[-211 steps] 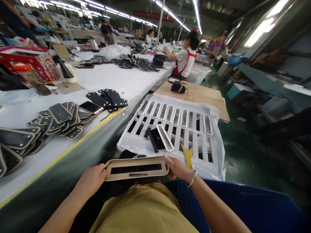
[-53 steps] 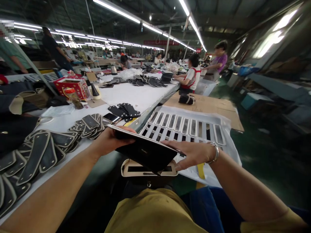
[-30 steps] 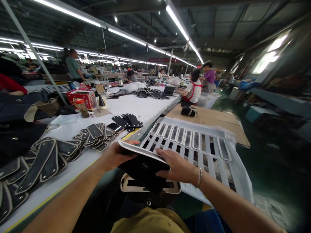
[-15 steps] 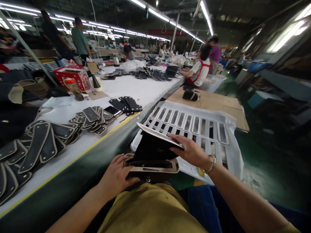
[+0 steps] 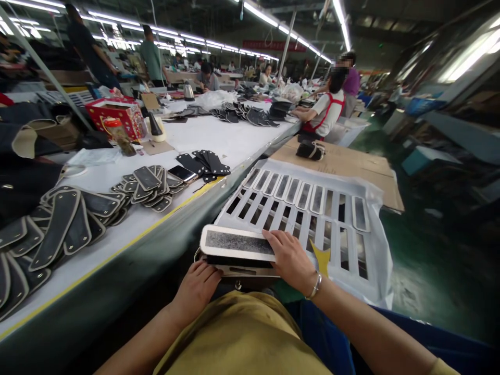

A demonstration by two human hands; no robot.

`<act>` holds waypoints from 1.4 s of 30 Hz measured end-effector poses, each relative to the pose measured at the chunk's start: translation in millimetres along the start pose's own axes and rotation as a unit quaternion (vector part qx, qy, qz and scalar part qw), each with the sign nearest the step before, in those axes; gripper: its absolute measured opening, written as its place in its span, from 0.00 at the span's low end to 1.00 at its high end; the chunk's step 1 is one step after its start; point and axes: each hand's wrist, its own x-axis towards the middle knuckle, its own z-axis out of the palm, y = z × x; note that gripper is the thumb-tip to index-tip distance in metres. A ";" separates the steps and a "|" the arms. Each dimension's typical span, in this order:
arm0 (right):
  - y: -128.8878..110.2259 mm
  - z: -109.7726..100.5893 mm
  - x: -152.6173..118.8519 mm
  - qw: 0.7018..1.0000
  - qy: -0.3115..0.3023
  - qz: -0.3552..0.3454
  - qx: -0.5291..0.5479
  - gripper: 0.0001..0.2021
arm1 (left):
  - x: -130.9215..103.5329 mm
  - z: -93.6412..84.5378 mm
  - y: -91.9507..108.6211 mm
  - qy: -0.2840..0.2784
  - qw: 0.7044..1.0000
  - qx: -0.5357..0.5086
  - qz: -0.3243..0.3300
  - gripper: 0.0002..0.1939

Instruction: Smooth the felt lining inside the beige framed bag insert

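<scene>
At 6 o'clock, low on my lap, sits the bag frame (image 5: 250, 271), beige-rimmed and slotted, with the flat panel (image 5: 238, 243) laid on top of it, grey textured face up, pale border all round.

My right hand (image 5: 289, 260) lies flat on the panel's right end, fingers spread wide, palm down. Looks like it's pinning the panel square over the frame so edges line up. Wrist slightly cocked, bracelet on it, forearm coming in from 4 o'clock.

My left hand (image 5: 197, 289) cups the frame's near-left corner from below, at 7 o'clock of the stack, fingers curled under the edge. Reads as support against the right hand's downward press. Forearm comes in from 7 o'clock.

At 1 o'clock, the white slotted tray (image 5: 367, 247) carries more such panels in rows, near enough to reach. At 10 o'clock, on the white worktable (image 5: 219, 140), black leather pieces (image 5: 70, 224) are fanned in stacks, with a phone (image 5: 180, 173) beside them.
</scene>
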 end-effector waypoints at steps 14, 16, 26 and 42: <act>-17.2 19.1 4.0 0.983 -0.026 -0.123 -0.131 0.37 | -9.3 -9.5 7.4 0.060 0.998 -0.017 0.019 0.14; -13.2 16.1 7.0 0.978 -0.060 -0.161 -0.120 0.39 | -11.8 -8.3 7.1 0.063 0.998 -0.015 0.023 0.13; 19.2 15.6 10.3 0.947 -0.074 -0.279 -0.144 0.39 | -13.5 -5.4 7.2 0.078 0.997 -0.013 0.019 0.12; 8.1 17.2 28.8 0.916 -0.264 -0.276 -0.126 0.37 | -18.7 -0.3 3.6 0.060 0.998 -0.027 0.016 0.11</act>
